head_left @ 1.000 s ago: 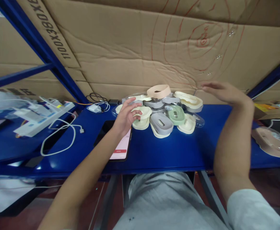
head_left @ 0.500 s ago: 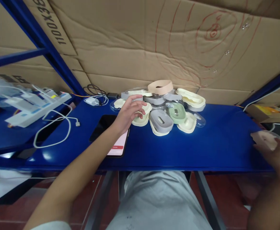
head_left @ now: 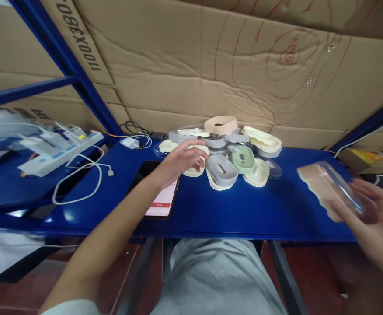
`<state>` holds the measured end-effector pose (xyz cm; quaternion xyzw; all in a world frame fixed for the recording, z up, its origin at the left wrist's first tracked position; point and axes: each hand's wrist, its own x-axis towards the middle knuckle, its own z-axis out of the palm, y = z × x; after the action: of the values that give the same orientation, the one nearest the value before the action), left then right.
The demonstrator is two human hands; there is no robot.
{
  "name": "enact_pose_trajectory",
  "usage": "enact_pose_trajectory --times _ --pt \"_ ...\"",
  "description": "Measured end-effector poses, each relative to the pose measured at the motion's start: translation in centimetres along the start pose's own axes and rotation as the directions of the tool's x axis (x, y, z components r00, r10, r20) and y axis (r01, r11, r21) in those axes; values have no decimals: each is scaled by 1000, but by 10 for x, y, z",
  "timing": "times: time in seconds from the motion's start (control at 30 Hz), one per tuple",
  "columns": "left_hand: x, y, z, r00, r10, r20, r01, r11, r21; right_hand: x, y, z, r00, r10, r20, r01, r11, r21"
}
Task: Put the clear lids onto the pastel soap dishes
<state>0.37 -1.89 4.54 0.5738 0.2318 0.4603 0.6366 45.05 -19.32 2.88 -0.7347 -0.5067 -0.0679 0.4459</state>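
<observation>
Head view: my right hand point(head_left: 377, 218) grips a peach dish point(head_left: 321, 181); my left hand point(head_left: 182, 162), half-open and empty, has a cream dish point(head_left: 193, 173) beside it.

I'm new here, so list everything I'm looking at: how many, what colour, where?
Covered dish: one, peach, clear cover, in the right hand
Top dish: one, peach, on the pile
Green dish: one, pile front
Grey dishes: several, overlapping in the pile
Cream dishes: several, throughout the pile
Lit phone: one, pale screen, partly under left forearm
Power strip: one, white, left
Cable: one, white, looped beside the strip
Charger: one, white, back left
Box: one, brown, far right
Table: one, blue, beneath the pile
Cardboard: brown, red lines, behind
Left hand: one, bare, at the pile's left
Right hand: one, bare, right
</observation>
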Motion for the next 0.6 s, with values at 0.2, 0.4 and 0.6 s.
enact_pose_trajectory --times 0.2,0.4,0.6 --pt "-8 -12 15 980 -22 196 46 992 -114 17 -148 100 826 -530 191 373 768 520" --pt "0 -15 4 986 56 -154 -78 987 -139 -11 -200 184 772 -615 157 364 632 684" --pt "10 -1 -19 938 179 -299 -223 967 -121 -4 -170 192 797 -569 203 336 698 633"
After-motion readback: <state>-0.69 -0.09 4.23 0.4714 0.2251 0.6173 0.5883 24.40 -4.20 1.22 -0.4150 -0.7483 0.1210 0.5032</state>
